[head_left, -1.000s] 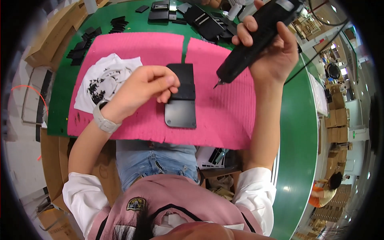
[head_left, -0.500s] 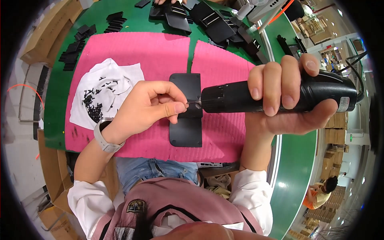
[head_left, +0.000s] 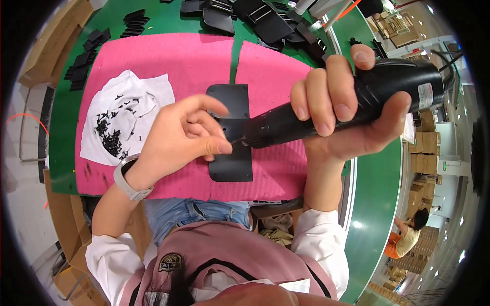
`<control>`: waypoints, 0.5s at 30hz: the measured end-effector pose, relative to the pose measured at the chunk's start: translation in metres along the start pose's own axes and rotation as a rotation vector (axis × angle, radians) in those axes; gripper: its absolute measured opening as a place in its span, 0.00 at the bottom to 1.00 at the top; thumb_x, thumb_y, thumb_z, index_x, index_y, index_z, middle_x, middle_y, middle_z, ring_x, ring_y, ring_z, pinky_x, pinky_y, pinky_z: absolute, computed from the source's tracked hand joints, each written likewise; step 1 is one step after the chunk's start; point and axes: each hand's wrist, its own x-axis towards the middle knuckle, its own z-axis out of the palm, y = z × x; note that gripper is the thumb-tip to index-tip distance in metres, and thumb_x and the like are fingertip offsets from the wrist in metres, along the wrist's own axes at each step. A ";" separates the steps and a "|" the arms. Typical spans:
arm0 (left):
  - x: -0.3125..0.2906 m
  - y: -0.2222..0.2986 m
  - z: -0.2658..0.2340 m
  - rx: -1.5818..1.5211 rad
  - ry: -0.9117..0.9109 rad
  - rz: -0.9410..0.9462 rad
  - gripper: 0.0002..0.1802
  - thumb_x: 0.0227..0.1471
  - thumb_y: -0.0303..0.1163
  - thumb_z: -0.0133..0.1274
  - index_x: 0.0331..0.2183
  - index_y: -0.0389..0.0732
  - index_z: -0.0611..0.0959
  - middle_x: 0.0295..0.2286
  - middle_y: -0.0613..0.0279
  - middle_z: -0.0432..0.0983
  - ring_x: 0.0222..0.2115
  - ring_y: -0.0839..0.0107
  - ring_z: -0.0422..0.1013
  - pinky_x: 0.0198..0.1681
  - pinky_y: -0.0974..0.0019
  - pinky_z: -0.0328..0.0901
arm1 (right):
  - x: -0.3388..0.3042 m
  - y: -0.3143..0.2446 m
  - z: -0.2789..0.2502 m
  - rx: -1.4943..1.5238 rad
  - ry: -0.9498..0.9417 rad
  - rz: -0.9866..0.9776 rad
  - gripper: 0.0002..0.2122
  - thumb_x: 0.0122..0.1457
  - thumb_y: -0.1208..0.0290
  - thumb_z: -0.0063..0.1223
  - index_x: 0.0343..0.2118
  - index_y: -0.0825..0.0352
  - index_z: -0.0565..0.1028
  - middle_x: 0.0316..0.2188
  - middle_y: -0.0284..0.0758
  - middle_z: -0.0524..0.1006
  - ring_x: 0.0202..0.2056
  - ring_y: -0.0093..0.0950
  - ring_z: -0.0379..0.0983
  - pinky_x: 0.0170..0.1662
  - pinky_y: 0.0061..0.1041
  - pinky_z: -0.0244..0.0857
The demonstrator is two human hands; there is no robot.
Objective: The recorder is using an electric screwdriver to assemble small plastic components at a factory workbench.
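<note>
My right hand point(head_left: 341, 89) is wrapped round a black electric screwdriver point(head_left: 278, 125), tilted with its tip down to the left. That tip is over a flat black plastic part point(head_left: 232, 168) with rounded corners and a seam across it; whether it touches, I cannot tell. Close to the tip is my left hand point(head_left: 171, 135), its thumb and index finger apart, the other fingers loosely curled. Nothing shows between them. To the left, a crumpled white cloth point(head_left: 158, 92) carries a heap of small black screws point(head_left: 109, 143).
Pink corrugated sheets point(head_left: 275, 178) lie under the work on a green table point(head_left: 61, 168). Black plastic parts point(head_left: 268, 23) are piled at the far side, with more stacks point(head_left: 81, 66) at far left. Cardboard boxes point(head_left: 51, 41) stand beyond the left edge.
My left thumb and index finger, pinched at the screwdriver's tip before, have come apart. The screwdriver has tilted, its tip shifting lower on the black part. A hand at the far side is gone from view.
</note>
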 end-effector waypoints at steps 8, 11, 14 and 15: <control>0.008 -0.006 -0.005 0.281 0.118 -0.214 0.28 0.52 0.38 0.55 0.46 0.26 0.68 0.14 0.59 0.73 0.10 0.76 0.67 0.15 0.74 0.60 | -0.004 0.003 -0.004 -0.419 0.018 0.072 0.24 0.53 0.51 0.51 0.43 0.67 0.63 0.16 0.29 0.65 0.11 0.19 0.59 0.20 0.23 0.58; 0.009 -0.009 -0.003 0.309 0.081 -0.180 0.28 0.52 0.36 0.55 0.47 0.26 0.66 0.15 0.59 0.73 0.10 0.76 0.67 0.15 0.74 0.60 | -0.002 0.005 -0.003 -0.501 0.012 0.108 0.24 0.52 0.53 0.51 0.43 0.68 0.62 0.15 0.29 0.64 0.11 0.20 0.58 0.19 0.22 0.57; 0.010 -0.012 -0.003 0.303 0.070 -0.158 0.27 0.51 0.33 0.54 0.47 0.26 0.66 0.15 0.59 0.74 0.11 0.76 0.68 0.15 0.74 0.60 | -0.002 0.005 -0.005 -0.487 -0.017 0.097 0.23 0.52 0.55 0.51 0.43 0.68 0.62 0.15 0.30 0.65 0.11 0.20 0.58 0.18 0.21 0.57; 0.010 -0.012 -0.003 0.303 0.072 -0.159 0.27 0.51 0.33 0.54 0.47 0.26 0.66 0.15 0.59 0.74 0.11 0.76 0.68 0.15 0.74 0.60 | -0.002 0.006 -0.005 -0.468 -0.028 0.090 0.23 0.52 0.55 0.51 0.43 0.68 0.62 0.15 0.30 0.65 0.11 0.20 0.58 0.18 0.21 0.57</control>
